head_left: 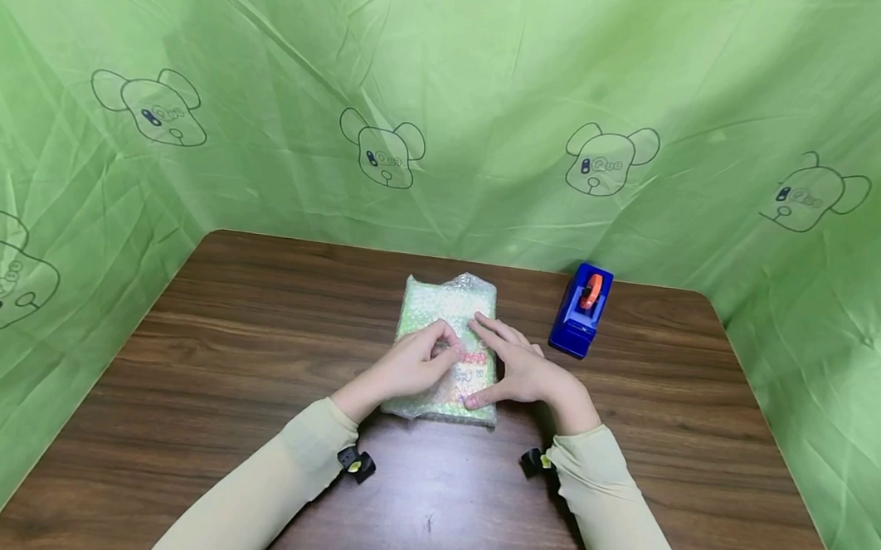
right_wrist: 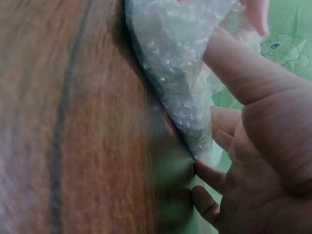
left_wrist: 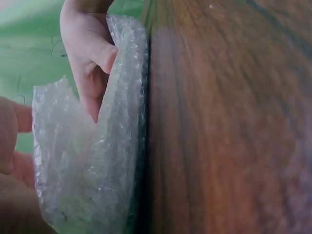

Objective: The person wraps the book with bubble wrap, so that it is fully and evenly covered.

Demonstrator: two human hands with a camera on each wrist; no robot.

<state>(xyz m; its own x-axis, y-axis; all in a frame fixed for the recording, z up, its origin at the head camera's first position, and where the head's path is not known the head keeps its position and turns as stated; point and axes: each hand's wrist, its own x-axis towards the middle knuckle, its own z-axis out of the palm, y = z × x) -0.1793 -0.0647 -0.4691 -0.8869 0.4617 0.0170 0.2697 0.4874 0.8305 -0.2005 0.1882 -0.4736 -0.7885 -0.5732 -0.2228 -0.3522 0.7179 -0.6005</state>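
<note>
A flat, book-sized item with a green and pink printed face lies wrapped in bubble wrap (head_left: pixel 446 302) on the table. My left hand (head_left: pixel 415 363) is over its left half, with curled fingers pinching the edge of a bubble wrap flap (left_wrist: pixel 61 146). That flap stands raised from the package in the left wrist view. Across the right side, my right hand (head_left: pixel 521 369) rests with fingers spread and thumb apart, touching the wrap. In the right wrist view, the right thumb (right_wrist: pixel 243 73) presses the bubble wrap and other fingertips reach its edge near the tabletop.
A blue tape dispenser (head_left: pixel 576 328) with an orange roll or core stands to the right of the package, towards the back. The brown wooden table (head_left: pixel 220 338) is enclosed by green cloth walls (head_left: pixel 496 78) printed with bear-head outlines.
</note>
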